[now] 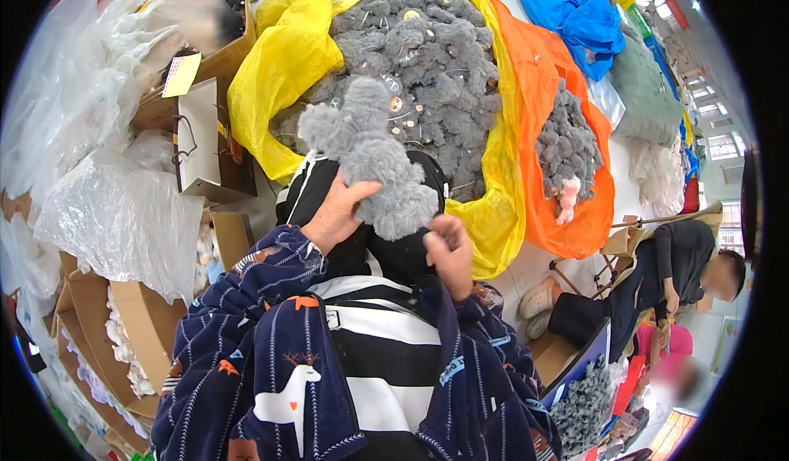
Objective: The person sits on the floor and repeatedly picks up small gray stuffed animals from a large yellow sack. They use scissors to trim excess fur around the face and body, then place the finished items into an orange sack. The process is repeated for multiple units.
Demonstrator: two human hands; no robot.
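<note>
A fluffy grey plush toy (374, 161) lies over my lap, its fur hiding any seams. My left hand (339, 213) is closed round its left side, with the thumb pressed on top. Just off the toy's lower right end is my right hand (450, 255), fingers curled and pinched together. Whatever that pinch holds, if anything, is too small to make out. Beyond my knees a big yellow bag (283, 83) gapes, full of many more grey plush pieces (436, 75), a few with small doll faces.
An orange bag (526, 206) at the right holds grey plush and a small pink toy (567, 198). Cardboard boxes (148, 321) and clear plastic sheeting (123, 210) crowd the left. A blue bag (575, 17) lies far right. A seated person (649, 272) works at the right.
</note>
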